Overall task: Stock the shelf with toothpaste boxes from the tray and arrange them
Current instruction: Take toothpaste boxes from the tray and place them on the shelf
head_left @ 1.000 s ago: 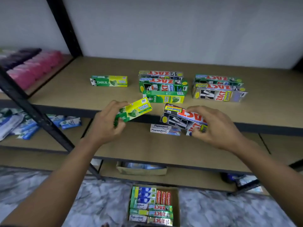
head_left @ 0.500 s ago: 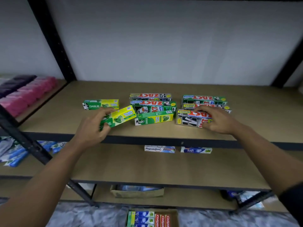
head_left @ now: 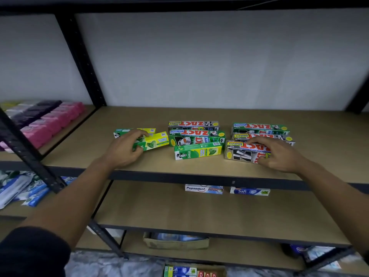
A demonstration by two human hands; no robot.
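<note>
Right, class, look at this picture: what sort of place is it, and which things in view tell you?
Probably a shop or stockroom: a metal rack shelf, branded toothpaste laid in rows, like the held Zact box and Darlie box, and pink packs stacked on the neighbouring shelf.
</note>
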